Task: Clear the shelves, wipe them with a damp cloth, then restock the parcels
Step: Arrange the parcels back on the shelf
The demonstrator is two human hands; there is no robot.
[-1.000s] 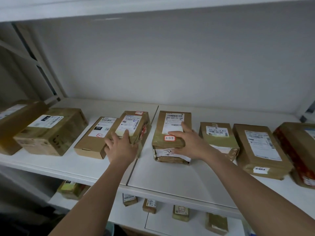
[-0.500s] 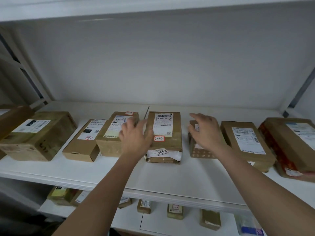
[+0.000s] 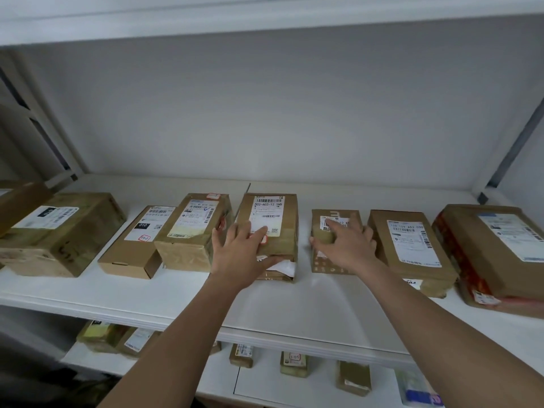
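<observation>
Brown parcels with white labels stand in a row on the white shelf. My left hand rests on the centre parcel, which lies on a second parcel. Its fingers lie straight on the top and its thumb runs along the front edge. My right hand spans the small parcel just to the right, with the thumb on its left side and the fingers over its top and right edge. No cloth is in view.
To the left stand a taped parcel, a flat box and a large box. To the right lie a labelled parcel and a red-patterned one. Several small parcels sit on the lower shelf.
Both hands have shifted one parcel to the right: the left from the taped parcel onto the centre parcel, the right from the centre parcel onto the small one.
</observation>
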